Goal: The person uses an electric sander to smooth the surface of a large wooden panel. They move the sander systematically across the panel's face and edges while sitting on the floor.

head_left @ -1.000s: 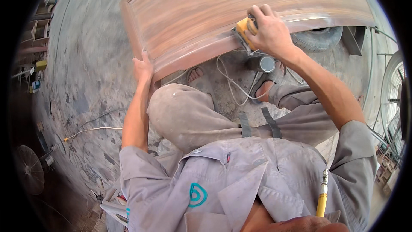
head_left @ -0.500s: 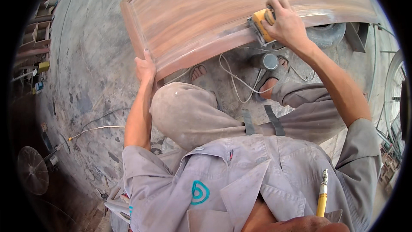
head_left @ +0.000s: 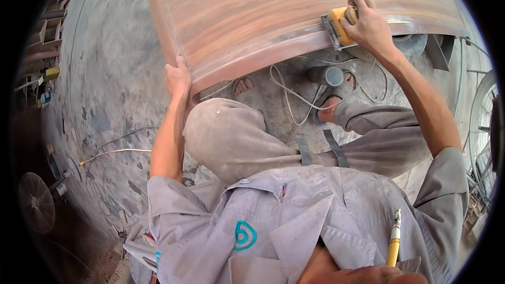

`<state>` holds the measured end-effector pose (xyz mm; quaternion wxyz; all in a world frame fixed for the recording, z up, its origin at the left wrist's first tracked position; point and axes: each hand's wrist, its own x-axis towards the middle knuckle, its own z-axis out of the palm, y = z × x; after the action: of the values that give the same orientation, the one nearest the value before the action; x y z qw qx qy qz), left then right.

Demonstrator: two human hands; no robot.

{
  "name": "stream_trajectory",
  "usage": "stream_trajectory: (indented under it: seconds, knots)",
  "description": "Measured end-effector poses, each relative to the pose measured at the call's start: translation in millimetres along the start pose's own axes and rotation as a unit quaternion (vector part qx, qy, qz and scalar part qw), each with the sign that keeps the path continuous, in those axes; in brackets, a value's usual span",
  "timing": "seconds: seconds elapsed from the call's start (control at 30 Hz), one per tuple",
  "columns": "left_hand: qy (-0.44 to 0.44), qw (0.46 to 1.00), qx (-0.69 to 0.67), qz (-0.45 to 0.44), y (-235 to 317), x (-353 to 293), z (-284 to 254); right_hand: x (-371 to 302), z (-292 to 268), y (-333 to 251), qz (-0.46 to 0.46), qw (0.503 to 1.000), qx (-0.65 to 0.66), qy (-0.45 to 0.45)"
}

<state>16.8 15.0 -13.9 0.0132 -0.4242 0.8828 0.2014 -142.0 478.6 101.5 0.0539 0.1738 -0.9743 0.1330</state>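
A long wooden panel [head_left: 252, 21] with a raised frame and brown grain lies across the top of the view. My right hand [head_left: 368, 23] is wrapped around a yellow power sander [head_left: 341, 26], whose flat base sits on the panel's near frame edge, right of the middle. At the near left corner of the panel, my left hand [head_left: 179, 78] grips the frame edge, its thumb on top and its fingers partly hidden. Pale dusty patches show along the near rail.
Below the panel, a pale cord [head_left: 286, 92] loops over the concrete floor [head_left: 113, 84] between my feet. A grey cylinder [head_left: 333, 76] stands by my right foot. At lower left is a round fan [head_left: 37, 202]; wooden pieces [head_left: 50, 31] line the far left.
My right hand has slid the sander to the right along the panel's near edge. My left hand stays on the corner.
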Motion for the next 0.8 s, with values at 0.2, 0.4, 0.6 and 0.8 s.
stream_trajectory:
  seconds: [0.2,0.4,0.6,0.8]
  knots:
    - [0.002,1.0,0.007,0.015,-5,3,3,-3,10,-64,-0.065,0.996,0.042,-0.044]
    - [0.006,1.0,0.008,0.007,-4,2,2,11,-7,11,0.017,0.999,0.01,-0.037]
    - [-0.001,1.0,0.008,-0.004,2,-2,2,0,9,-50,-0.039,0.999,0.016,-0.017]
    - [-0.005,1.0,-0.014,0.016,-5,6,3,-9,15,-100,-0.086,0.993,0.065,-0.053]
